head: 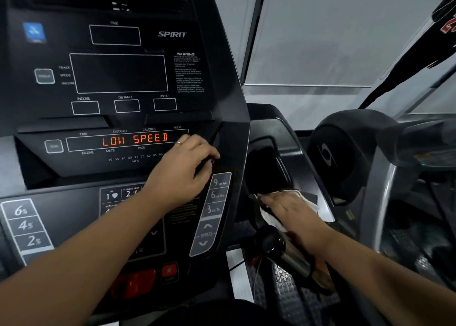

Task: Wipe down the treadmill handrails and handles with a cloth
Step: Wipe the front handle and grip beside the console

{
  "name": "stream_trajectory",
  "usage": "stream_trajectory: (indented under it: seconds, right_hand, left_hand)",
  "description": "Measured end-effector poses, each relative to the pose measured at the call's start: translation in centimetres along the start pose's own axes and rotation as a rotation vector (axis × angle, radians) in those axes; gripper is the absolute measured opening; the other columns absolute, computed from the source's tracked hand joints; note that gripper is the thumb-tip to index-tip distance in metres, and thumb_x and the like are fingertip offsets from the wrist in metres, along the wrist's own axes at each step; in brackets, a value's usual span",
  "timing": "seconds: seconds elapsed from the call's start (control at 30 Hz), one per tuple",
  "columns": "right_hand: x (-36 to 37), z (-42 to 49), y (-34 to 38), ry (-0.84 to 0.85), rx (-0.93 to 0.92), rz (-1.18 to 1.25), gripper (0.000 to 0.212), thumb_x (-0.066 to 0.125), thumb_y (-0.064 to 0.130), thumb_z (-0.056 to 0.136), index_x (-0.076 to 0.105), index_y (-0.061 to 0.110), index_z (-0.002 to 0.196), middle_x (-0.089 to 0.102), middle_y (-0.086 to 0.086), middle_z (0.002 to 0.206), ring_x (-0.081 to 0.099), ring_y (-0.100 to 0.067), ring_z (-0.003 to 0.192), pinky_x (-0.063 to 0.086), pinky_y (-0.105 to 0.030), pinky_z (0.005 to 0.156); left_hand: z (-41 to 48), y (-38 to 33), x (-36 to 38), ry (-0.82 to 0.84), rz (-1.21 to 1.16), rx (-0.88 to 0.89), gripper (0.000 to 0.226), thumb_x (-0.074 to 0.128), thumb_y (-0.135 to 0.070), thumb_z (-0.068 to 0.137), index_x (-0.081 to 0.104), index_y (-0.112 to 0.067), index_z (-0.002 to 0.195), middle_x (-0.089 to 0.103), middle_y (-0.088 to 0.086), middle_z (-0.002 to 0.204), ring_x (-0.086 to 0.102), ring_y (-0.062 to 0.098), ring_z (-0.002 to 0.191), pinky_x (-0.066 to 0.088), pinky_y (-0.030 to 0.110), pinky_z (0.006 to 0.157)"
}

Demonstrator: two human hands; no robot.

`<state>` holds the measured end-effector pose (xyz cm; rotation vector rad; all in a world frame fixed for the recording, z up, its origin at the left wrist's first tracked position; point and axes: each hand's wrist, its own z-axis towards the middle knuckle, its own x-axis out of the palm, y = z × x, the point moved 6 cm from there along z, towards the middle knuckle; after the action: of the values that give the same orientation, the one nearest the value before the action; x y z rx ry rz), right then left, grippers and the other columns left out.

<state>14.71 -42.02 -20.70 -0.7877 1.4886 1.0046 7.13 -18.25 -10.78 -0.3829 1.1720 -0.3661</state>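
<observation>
A black treadmill console (123, 79) fills the left of the view, its display reading LOW SPEED. My left hand (185, 170) rests on the console's right side above the speed keys (216, 202), fingers curled against the panel with nothing visible in them. My right hand (291, 209) lies flat, fingers straight, pressing a white cloth (274, 221) onto the right side ledge of the treadmill beside a dark cup pocket (266, 170). A short handlebar with a black end and metal grip (286, 254) sticks out below my right wrist.
A red stop button and safety key (138, 281) sit at the console's bottom. To the right stands another machine with a round black housing (345, 148) and grey frame (375, 202). Grey window blinds are behind. Textured foot rail (291, 298) lies below.
</observation>
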Motion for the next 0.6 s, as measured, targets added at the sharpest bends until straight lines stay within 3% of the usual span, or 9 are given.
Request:
stream_trajectory:
  seconds: [0.1, 0.17, 0.33, 0.4, 0.47, 0.53, 0.6]
  right_hand:
    - [-0.1, 1.5, 0.8, -0.005, 0.023, -0.073, 0.077, 0.018, 0.068, 0.094, 0.049, 0.011, 0.136, 0.066, 0.000, 0.108, 0.062, -0.017, 0.098, 0.038, -0.026, 0.093]
    - [-0.4, 2.7, 1.5, 0.026, 0.074, -0.068, 0.084, 0.020, 0.076, 0.089, 0.044, 0.013, 0.138, 0.065, -0.001, 0.111, 0.062, -0.020, 0.101, 0.043, -0.030, 0.089]
    - [-0.3, 5.3, 1.9, 0.027, 0.353, 0.153, 0.066, 0.033, 0.063, 0.096, 0.037, 0.015, 0.141, 0.066, -0.005, 0.109, 0.064, -0.026, 0.101, 0.040, -0.030, 0.070]
    - [0.1, 6.3, 1.8, 0.055, 0.464, 0.259, 0.061, 0.029, 0.055, 0.100, 0.035, 0.012, 0.143, 0.067, -0.010, 0.108, 0.063, -0.029, 0.101, 0.047, -0.034, 0.075]
    - [0.5, 6.7, 1.4, 0.077, 0.551, 0.365, 0.060, 0.026, 0.050, 0.102, 0.028, 0.013, 0.149, 0.064, -0.015, 0.120, 0.060, -0.033, 0.111, 0.048, -0.040, 0.091]
    - [0.9, 6.5, 0.9, 0.151, 0.581, 0.485, 0.065, 0.022, 0.055, 0.099, 0.014, 0.023, 0.155, 0.057, -0.014, 0.135, 0.054, -0.035, 0.122, 0.043, -0.043, 0.101]
    - [1.4, 6.1, 0.9, 0.242, 0.521, 0.665, 0.076, 0.023, 0.062, 0.087, -0.001, 0.037, 0.154, 0.037, -0.005, 0.154, 0.039, -0.030, 0.138, 0.033, -0.044, 0.111]
  left_hand:
    - [0.0, -1.0, 0.8, 0.037, 0.095, 0.023, 0.021, 0.052, -0.023, 0.096, 0.060, -0.023, 0.115, 0.053, -0.010, 0.106, 0.049, 0.007, 0.096, 0.040, 0.020, 0.076]
    - [0.1, -1.3, 1.0, 0.042, 0.143, 0.015, 0.022, 0.050, -0.027, 0.097, 0.057, -0.024, 0.118, 0.052, -0.009, 0.108, 0.050, 0.007, 0.094, 0.038, 0.019, 0.074]
    - [0.2, -1.2, 1.1, 0.039, 0.194, -0.010, 0.025, 0.048, -0.029, 0.098, 0.054, -0.023, 0.121, 0.054, -0.008, 0.110, 0.051, 0.008, 0.092, 0.035, 0.020, 0.075]
    - [0.2, -1.3, 1.1, 0.041, 0.208, -0.020, 0.025, 0.048, -0.030, 0.098, 0.053, -0.023, 0.121, 0.054, -0.008, 0.109, 0.052, 0.009, 0.093, 0.036, 0.021, 0.075]
    - [0.1, -1.2, 1.1, 0.037, 0.214, -0.029, 0.025, 0.047, -0.030, 0.098, 0.053, -0.023, 0.121, 0.055, -0.007, 0.109, 0.053, 0.011, 0.095, 0.041, 0.024, 0.078]
    - [0.0, -1.2, 1.1, 0.034, 0.215, -0.039, 0.026, 0.047, -0.031, 0.098, 0.053, -0.024, 0.122, 0.055, -0.007, 0.109, 0.053, 0.012, 0.097, 0.043, 0.025, 0.081]
    - [0.0, -1.1, 1.1, 0.032, 0.222, -0.039, 0.026, 0.046, -0.031, 0.098, 0.052, -0.024, 0.122, 0.056, -0.008, 0.109, 0.053, 0.012, 0.099, 0.040, 0.023, 0.082]
